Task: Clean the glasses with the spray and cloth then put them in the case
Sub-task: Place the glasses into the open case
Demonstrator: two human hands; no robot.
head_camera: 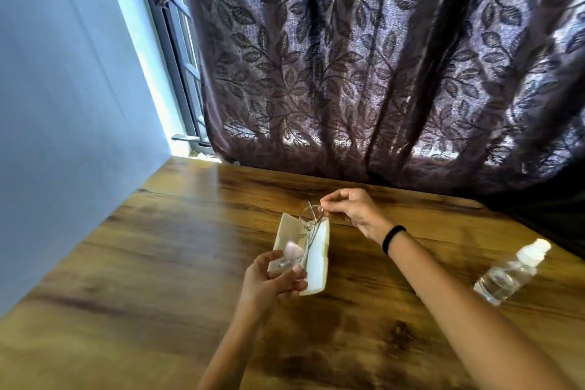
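A cream glasses case (316,260) lies open on the wooden table (158,247). Thin wire-rimmed glasses (308,225) hang over it, folded arms pointing down into the case. My right hand (351,210) pinches the frame at its far end. My left hand (272,279) holds the near end of the glasses at the case's front, fingers curled round it. A clear spray bottle (509,272) with a white cap lies on its side at the right. No cloth shows in view.
A dark leaf-patterned curtain (380,66) hangs right behind the table's far edge. A pale wall (63,104) borders the table on the left, beside a window frame (177,51). A dark object (544,209) sits at the far right.
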